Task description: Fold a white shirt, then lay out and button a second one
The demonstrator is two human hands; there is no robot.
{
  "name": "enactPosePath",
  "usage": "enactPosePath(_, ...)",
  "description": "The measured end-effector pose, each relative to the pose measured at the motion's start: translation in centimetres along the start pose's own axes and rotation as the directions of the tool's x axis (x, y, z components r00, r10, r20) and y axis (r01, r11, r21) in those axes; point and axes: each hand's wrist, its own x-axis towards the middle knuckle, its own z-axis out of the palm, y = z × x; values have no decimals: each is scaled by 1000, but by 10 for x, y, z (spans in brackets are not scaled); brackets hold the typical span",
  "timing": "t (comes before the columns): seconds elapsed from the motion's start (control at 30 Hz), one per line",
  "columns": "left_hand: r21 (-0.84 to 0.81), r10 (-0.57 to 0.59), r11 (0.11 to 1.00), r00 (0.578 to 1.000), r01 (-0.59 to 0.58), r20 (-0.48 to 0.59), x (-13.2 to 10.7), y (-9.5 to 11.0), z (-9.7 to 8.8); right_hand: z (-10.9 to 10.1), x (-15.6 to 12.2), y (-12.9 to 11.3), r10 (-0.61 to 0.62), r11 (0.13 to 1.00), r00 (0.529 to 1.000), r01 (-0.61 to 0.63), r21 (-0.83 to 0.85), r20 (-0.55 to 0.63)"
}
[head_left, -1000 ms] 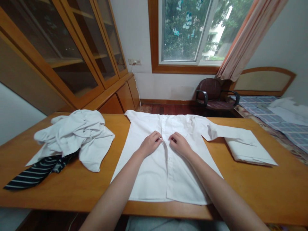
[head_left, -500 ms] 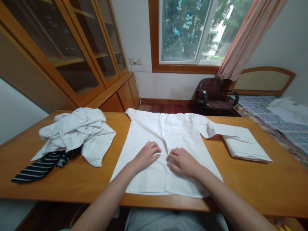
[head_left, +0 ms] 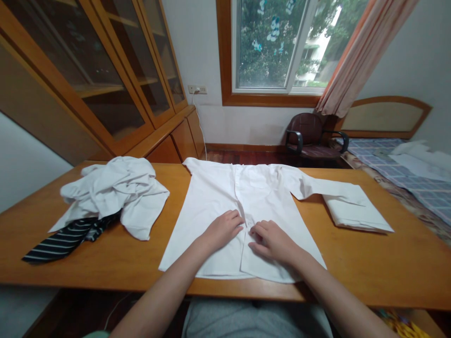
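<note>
A white shirt lies flat, front up, on the wooden table. Both hands meet at its button placket, low on the front. My left hand pinches the left edge of the placket with curled fingers. My right hand pinches the right edge just beside it. The shirt's right sleeve stretches out toward a folded white cloth.
A crumpled white shirt lies at the left over a dark striped tie. A folded white garment sits at the right. Beyond the table are a glass-door cabinet, a dark armchair, a window and a bed.
Both hands have slid down the placket toward me, from mid-chest to the lower front. The view has shifted slightly, so the table's things sit higher.
</note>
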Motion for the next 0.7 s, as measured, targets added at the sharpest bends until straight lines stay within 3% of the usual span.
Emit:
enactPosePath(0.17, 53, 54, 997, 999, -54, -1, 4, 2, 3, 3, -4, -7, -78, 996, 995, 80, -39, 57)
enactPosePath(0.3, -39, 63, 997, 998, -64, -21, 3, -3, 2, 4, -1, -9, -89, 995, 992, 93, -44, 89)
enactPosePath(0.7, -388, -92, 917, 995, 97, 31, -17, -4, -38, -10, 3, -25, -162, 979, 983, 171, -113, 81)
